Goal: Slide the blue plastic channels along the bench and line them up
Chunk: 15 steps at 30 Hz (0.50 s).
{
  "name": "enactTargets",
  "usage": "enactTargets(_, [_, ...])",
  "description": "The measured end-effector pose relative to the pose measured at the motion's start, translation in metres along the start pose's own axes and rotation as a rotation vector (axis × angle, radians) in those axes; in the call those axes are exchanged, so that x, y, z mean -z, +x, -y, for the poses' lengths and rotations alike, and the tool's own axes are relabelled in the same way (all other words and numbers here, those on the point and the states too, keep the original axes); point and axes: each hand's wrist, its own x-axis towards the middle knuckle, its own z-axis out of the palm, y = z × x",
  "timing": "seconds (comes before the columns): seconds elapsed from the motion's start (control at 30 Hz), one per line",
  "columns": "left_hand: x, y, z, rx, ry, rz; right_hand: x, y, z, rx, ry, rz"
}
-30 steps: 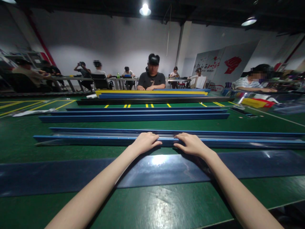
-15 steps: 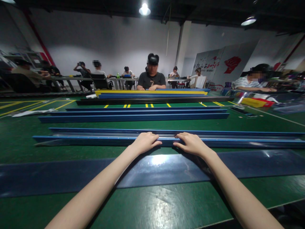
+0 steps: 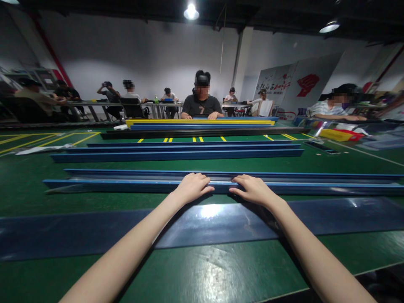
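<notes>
Blue channel [image 3: 126, 184] lengthwise across green bench [image 3: 221, 273]. Pins its middle under left hand [image 3: 192, 188] and right hand [image 3: 252, 190], fingers [image 3: 202, 180] draped flat, unclenched, probably steadying it; dark strip [image 3: 78, 233] just nearer.

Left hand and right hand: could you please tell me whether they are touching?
Apart. The head view shows a stretch of the long blue rail bare between the left hand and the right hand, both resting on it.
</notes>
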Motion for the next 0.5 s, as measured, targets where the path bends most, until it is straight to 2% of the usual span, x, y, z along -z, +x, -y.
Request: enactTargets(0.5, [0.0022, -0.0004, -0.0001, 0.009, 0.045, 0.03, -0.0012, 0.0007, -0.0007, 0.012, -0.003, 0.0])
